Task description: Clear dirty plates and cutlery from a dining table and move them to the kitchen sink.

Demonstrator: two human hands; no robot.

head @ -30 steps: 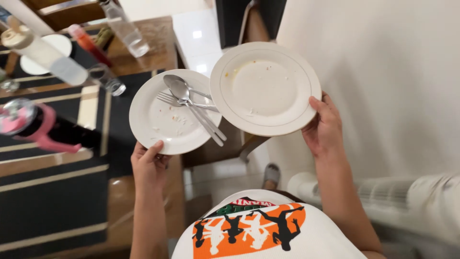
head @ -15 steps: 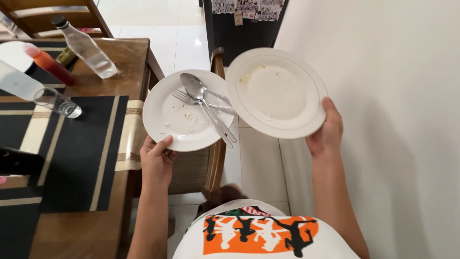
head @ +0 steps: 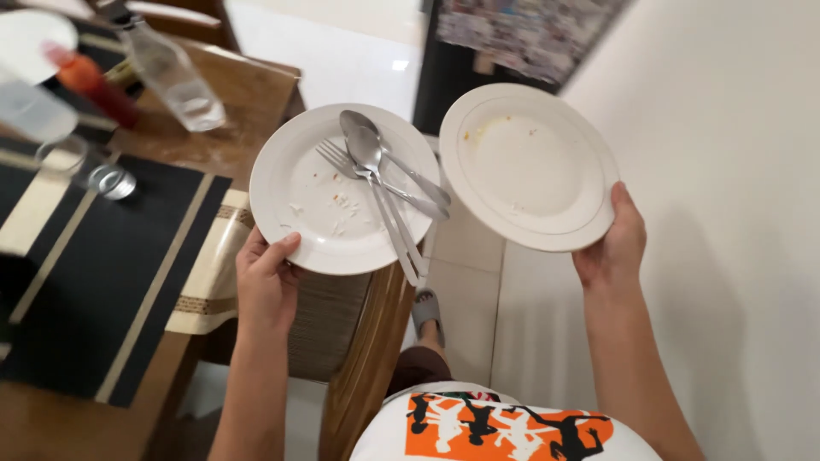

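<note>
We stood beside the brown wooden counter (head: 248, 94), which carried a black placemat with cream stripes (head: 102, 256) across most of its near part. A wooden chair with a woven seat (head: 359, 341) was tucked against its edge, just under our left arm.

In the air in front of us we carried two round white ceramic plates, both smeared with crumbs. The plate on the right (head: 530, 166), rimmed with a thin line and bare apart from a few orange specks, sat tilted next to the pale wall; our right hand (head: 615, 248) was closed on its lower right rim, thumb on top and the fingers hidden underneath. The plate on the left (head: 342, 192) hung over the counter's corner and the chair; our left hand (head: 265, 277) gripped its lower left rim the same way, thumb pressed on the upper face. The two plates were close, the right one's rim just beside the left one's.

On the left plate lay two steel spoons (head: 367, 149) and a steel fork (head: 329, 158), their handles running past the plate's lower right edge.

Well apart from our hands, at the counter's far side, stood a clear plastic bottle (head: 175, 77), a red sauce bottle (head: 85, 77) and a small clear glass (head: 111, 181).
</note>
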